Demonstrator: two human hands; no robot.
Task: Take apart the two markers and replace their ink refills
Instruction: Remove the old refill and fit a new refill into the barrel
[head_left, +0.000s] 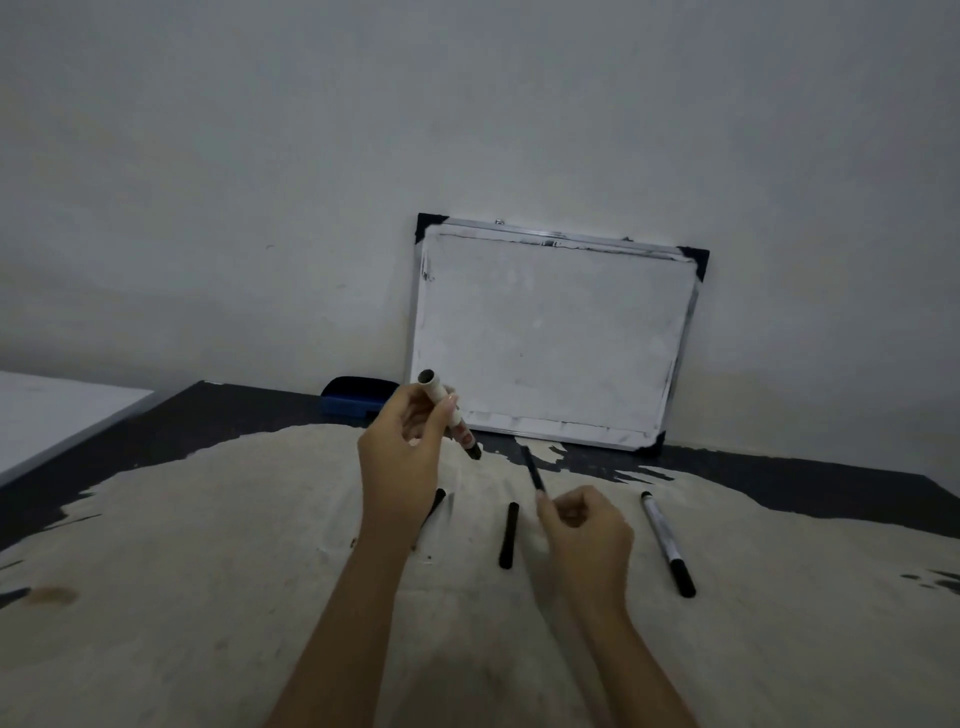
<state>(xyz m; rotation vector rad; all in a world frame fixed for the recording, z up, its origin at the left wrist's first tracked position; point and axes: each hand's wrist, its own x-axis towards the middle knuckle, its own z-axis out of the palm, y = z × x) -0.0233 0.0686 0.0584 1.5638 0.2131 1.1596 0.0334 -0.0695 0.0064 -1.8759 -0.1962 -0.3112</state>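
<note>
black stick by wrist: refill (434, 506), half hidden
left hand (410, 457): gripping marker body (450, 415)
right hand (584, 525): pinching blurry refill stick (533, 468)

No legible text, brand, number or sign appears anywhere. The marker barrel (451, 415) gripped in the left hand (402, 457) carries a reddish printed label just below the fingers (447, 410), too blurred to read. The second marker (667, 543), lying on the cloth well to the right of the right hand (587, 530), shows faint dark print, likewise unreadable.
</note>
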